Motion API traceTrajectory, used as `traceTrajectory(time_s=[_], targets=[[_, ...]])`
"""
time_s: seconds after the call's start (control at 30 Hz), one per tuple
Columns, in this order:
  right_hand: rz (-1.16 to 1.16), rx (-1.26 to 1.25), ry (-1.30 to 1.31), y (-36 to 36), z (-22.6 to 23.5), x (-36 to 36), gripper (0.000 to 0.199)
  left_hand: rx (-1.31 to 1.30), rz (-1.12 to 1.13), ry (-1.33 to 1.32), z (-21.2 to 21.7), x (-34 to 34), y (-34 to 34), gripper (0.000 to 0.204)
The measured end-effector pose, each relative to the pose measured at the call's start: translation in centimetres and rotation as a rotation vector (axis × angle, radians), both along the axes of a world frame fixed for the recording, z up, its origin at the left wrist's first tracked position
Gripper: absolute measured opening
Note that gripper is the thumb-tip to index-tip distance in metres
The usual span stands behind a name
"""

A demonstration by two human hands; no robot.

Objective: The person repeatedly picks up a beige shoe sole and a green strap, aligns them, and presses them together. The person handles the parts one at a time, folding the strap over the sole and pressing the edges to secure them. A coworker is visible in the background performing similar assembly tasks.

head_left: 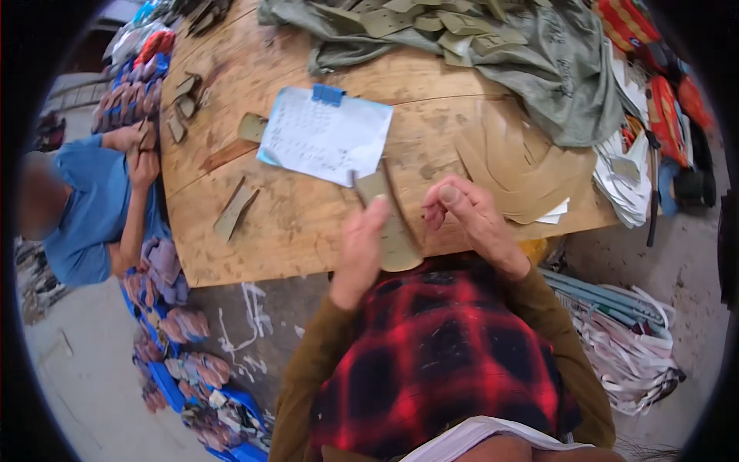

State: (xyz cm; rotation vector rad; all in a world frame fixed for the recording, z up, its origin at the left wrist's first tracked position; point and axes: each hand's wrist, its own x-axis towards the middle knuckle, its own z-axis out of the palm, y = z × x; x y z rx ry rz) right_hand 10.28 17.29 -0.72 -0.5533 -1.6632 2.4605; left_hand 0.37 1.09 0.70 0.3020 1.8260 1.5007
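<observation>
Just over the table's near edge, an olive-green strip-like piece with dark raised side edges lies at a slant. My left hand, smeared by motion, is closed on its left side with the thumb on top. To the right of the piece, apart from it, my right hand is held with curled fingers and the thumb against them. Whatever those fingers may pinch cannot be made out. A handwritten white sheet with a blue binder clip lies just beyond. A similar olive piece rests to the left.
Brown flat cut sheets spread at the right of the wooden table. Grey-green cloth bears several olive pieces at the back. A co-worker in a blue shirt handles something at the left edge. White straps lie at lower right.
</observation>
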Motion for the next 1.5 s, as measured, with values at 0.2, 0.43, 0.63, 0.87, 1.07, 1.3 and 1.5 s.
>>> traceTrajectory(time_s=[0.2,0.43,0.63,0.87,1.07,1.3,1.5], targets=[[0.027,0.196,-0.046,-2.2,-0.5,-0.7,0.028,0.223,0.076,-0.22,-1.3,3.0,1.2,0.031],[0.089,0.402,0.074,-2.1,-0.1,-1.1,0.025,0.421,0.229,-0.526,-0.6,1.9,1.7,0.035],[0.229,0.562,0.037,1.7,1.1,0.3,0.021,0.307,0.029,-0.481,-0.3,2.1,1.4,0.035],[-0.157,0.806,-0.098,4.6,2.5,4.9,0.014,-0.238,0.32,0.381,-0.9,-4.8,-4.2,0.025],[-0.019,1.487,-0.09,7.1,0.6,6.7,0.023,-0.5,0.275,1.049,-0.8,-16.2,-11.4,0.04],[-0.057,1.261,-0.093,7.9,0.5,7.6,0.022,-0.039,-0.004,0.846,-0.6,-4.8,-2.4,0.027],[-0.134,1.211,-0.113,8.5,3.8,6.4,0.014,0.312,-0.462,0.157,-1.6,2.9,6.0,0.02]])
